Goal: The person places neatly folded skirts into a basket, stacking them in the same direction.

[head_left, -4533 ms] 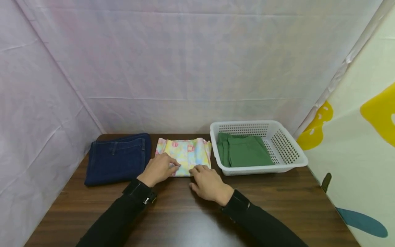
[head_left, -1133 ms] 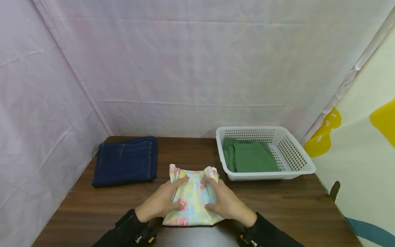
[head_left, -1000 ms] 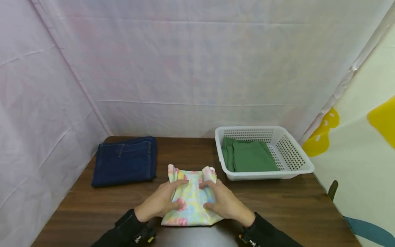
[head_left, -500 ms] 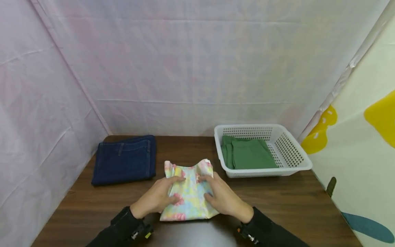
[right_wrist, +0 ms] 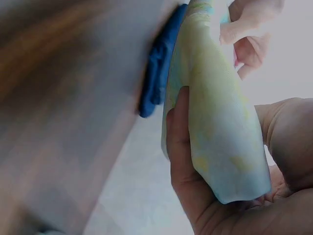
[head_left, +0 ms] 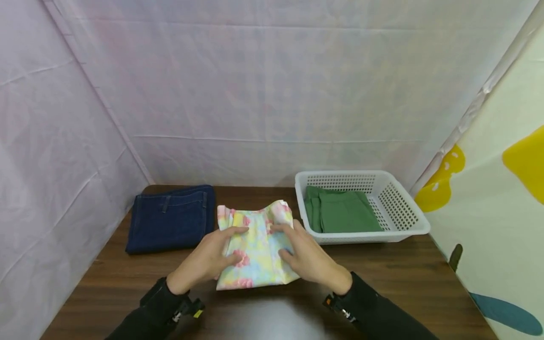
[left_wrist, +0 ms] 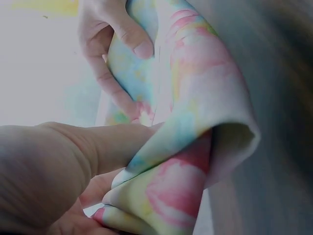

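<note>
A folded pastel floral garment (head_left: 257,250) is held between both hands in the middle of the head view. My left hand (head_left: 208,257) grips its left side, thumb on top; in the left wrist view the folded layers (left_wrist: 176,191) bulge beside that thumb. At the right side, my right hand (head_left: 310,255) holds it the same way. In the right wrist view, fingers (right_wrist: 181,137) of that hand reach under the garment (right_wrist: 222,127), which appears raised off the table. The underside of the garment is hidden in the head view.
Folded dark blue jeans (head_left: 172,219) lie at the back left of the brown table (head_left: 255,316). A white plastic basket (head_left: 399,208) stands at the back right, with a folded green garment (head_left: 346,212) inside. Pale fabric walls (head_left: 272,94) rise behind and at the sides.
From lying at the back between jeans and basket, the floral garment came nearer to me. Over the last second both hands have carried it away from me again and slightly left.
</note>
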Available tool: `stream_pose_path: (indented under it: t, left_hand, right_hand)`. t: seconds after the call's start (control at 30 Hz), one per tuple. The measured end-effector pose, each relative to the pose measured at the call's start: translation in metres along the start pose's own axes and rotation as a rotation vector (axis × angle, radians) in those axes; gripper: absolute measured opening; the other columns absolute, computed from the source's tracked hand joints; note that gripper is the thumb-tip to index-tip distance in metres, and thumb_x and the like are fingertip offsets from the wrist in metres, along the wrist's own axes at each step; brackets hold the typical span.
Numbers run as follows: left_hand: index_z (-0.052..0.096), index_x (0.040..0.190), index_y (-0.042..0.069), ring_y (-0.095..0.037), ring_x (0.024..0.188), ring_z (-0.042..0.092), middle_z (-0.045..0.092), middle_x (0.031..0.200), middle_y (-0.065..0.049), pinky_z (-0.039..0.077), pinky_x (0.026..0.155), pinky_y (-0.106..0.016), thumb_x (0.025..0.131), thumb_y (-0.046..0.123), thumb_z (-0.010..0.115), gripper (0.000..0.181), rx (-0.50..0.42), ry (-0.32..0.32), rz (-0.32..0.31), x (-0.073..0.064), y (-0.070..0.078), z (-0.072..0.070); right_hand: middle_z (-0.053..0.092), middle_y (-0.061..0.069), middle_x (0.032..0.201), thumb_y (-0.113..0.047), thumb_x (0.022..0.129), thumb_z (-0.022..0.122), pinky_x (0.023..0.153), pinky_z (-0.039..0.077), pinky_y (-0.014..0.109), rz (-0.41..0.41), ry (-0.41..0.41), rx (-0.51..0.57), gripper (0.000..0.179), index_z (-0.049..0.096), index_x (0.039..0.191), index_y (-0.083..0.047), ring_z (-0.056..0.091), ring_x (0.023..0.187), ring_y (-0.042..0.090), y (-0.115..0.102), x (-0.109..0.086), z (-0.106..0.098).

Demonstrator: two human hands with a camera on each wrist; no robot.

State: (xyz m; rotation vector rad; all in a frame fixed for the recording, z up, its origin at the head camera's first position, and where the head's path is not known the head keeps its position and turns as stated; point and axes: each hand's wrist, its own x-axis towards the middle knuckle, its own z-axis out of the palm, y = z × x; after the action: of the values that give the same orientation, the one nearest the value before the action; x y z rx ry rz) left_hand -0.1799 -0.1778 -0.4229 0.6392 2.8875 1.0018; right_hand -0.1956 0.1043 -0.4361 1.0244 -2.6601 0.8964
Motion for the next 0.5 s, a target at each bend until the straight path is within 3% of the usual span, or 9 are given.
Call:
stream_pose_path:
  t: [0.23,0.3,0.4,0.47,0.5]
  left_hand:
    - [0.050,0.148,0.028,-0.021,0.130,0.048,0.051,0.145,-0.001,0.046,0.100,-0.046,0.093,0.025,0.076,0.061,-0.025,0.069,0.039,0.011,0.007,-0.013]
    - [0.049,0.148,0.030,-0.017,0.111,0.061,0.052,0.143,0.001,0.051,0.091,-0.042,0.093,0.025,0.076,0.061,-0.036,0.086,0.051,0.016,0.010,-0.014]
    - [0.048,0.149,0.030,-0.015,0.086,0.062,0.053,0.141,0.002,0.050,0.079,-0.036,0.094,0.024,0.075,0.061,-0.042,0.114,0.078,0.026,0.015,-0.015]
    - [0.048,0.149,0.030,-0.016,0.080,0.059,0.054,0.141,0.001,0.047,0.074,-0.035,0.095,0.022,0.074,0.060,-0.054,0.126,0.091,0.034,0.019,-0.015]
    - [0.048,0.149,0.029,-0.016,0.088,0.060,0.054,0.141,0.000,0.048,0.076,-0.035,0.095,0.021,0.074,0.060,-0.060,0.132,0.099,0.038,0.021,-0.014]
  right_hand:
    - [0.048,0.001,0.134,-0.009,0.093,0.072,0.073,0.046,0.030,-0.008,0.057,0.023,0.058,0.050,0.146,-0.017,0.047,0.083,0.014,0.000,0.017,-0.026]
    - [0.049,0.002,0.130,-0.008,0.092,0.073,0.070,0.046,0.031,-0.007,0.076,0.016,0.058,0.051,0.145,-0.018,0.046,0.081,0.014,0.002,0.019,-0.033]
    - [0.049,0.003,0.124,-0.008,0.092,0.073,0.066,0.045,0.033,0.009,0.091,0.011,0.059,0.051,0.146,-0.018,0.044,0.076,0.015,0.008,0.023,-0.044]
    - [0.049,0.003,0.123,-0.008,0.092,0.073,0.064,0.045,0.033,0.030,0.099,0.004,0.060,0.051,0.146,-0.020,0.044,0.074,0.016,0.013,0.025,-0.052]
    - [0.048,0.002,0.125,-0.008,0.093,0.073,0.063,0.045,0.033,0.042,0.098,0.004,0.060,0.050,0.147,-0.021,0.044,0.071,0.016,0.015,0.026,-0.056]
